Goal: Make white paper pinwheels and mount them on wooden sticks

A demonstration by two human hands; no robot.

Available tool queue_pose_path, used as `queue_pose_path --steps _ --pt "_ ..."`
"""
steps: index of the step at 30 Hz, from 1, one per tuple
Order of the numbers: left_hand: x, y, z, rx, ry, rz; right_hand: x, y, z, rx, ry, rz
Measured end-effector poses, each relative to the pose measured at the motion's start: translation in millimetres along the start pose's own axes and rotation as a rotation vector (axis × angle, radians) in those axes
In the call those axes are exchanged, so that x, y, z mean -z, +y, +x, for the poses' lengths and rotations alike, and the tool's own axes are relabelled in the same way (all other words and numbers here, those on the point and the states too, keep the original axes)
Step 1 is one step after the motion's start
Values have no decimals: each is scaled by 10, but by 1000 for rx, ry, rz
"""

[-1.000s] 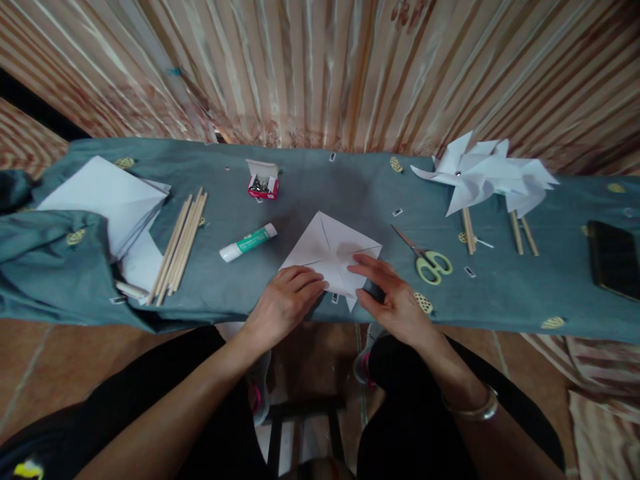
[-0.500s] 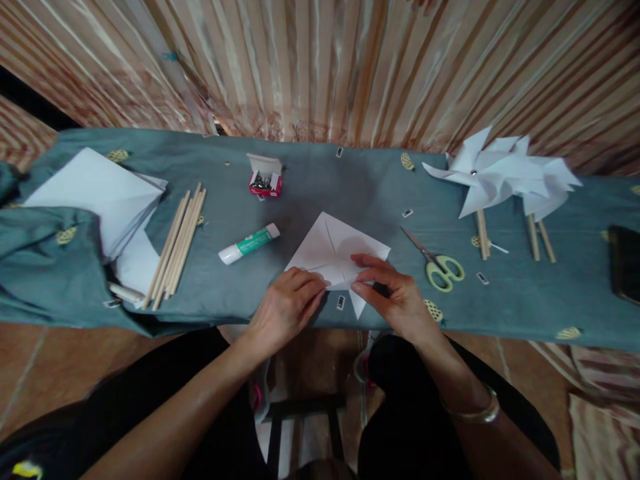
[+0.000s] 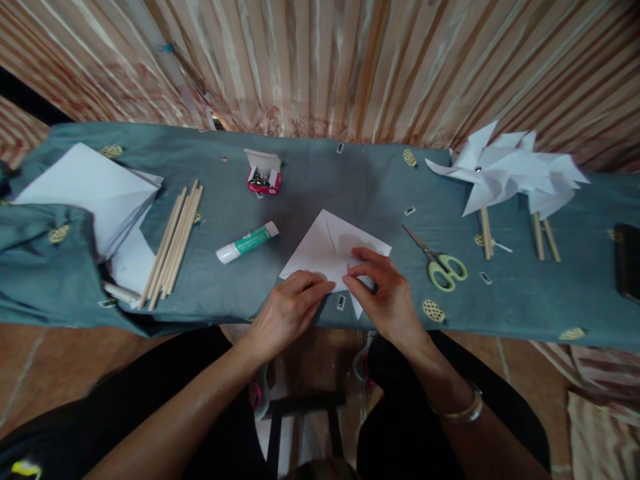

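Note:
A white paper square (image 3: 314, 245) with slits cut in from its corners lies turned like a diamond near the table's front edge. My left hand (image 3: 295, 305) grips its near left edge, fingers pressed together. At the near right edge, my right hand (image 3: 383, 293) pinches the paper between thumb and forefinger, its other fingers curled. One pointed flap of the paper sticks out below the right hand. My fingers hide part of the near edge. To the right of the paper, scissors (image 3: 440, 267) with light green handles lie apart from my hand.
A glue stick (image 3: 249, 243) and an open red box of metal pins (image 3: 263, 179) lie left of the paper. Farther left are several wooden sticks (image 3: 173, 247) and stacked white paper (image 3: 90, 187). Paper pinwheels (image 3: 500, 167) lie at right, near a dark object (image 3: 627, 260).
My right hand has shifted slightly left, its thumb and forefinger closing together over the paper. The left fingers have slid a little right along the near edge.

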State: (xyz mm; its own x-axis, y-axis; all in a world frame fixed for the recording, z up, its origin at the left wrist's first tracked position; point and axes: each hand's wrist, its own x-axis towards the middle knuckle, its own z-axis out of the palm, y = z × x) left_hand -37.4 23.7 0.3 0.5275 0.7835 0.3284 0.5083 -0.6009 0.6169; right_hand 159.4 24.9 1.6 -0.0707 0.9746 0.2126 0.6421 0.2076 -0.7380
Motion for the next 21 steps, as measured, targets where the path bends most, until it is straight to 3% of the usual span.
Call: queue_pose_path --steps 9,21 --pt "-24 -12 -8 44 7 -5 -7 -33 -5 -9 9 -32" --pt "-24 -7 18 69 4 -6 -22 4 -38 88 -35 -117"
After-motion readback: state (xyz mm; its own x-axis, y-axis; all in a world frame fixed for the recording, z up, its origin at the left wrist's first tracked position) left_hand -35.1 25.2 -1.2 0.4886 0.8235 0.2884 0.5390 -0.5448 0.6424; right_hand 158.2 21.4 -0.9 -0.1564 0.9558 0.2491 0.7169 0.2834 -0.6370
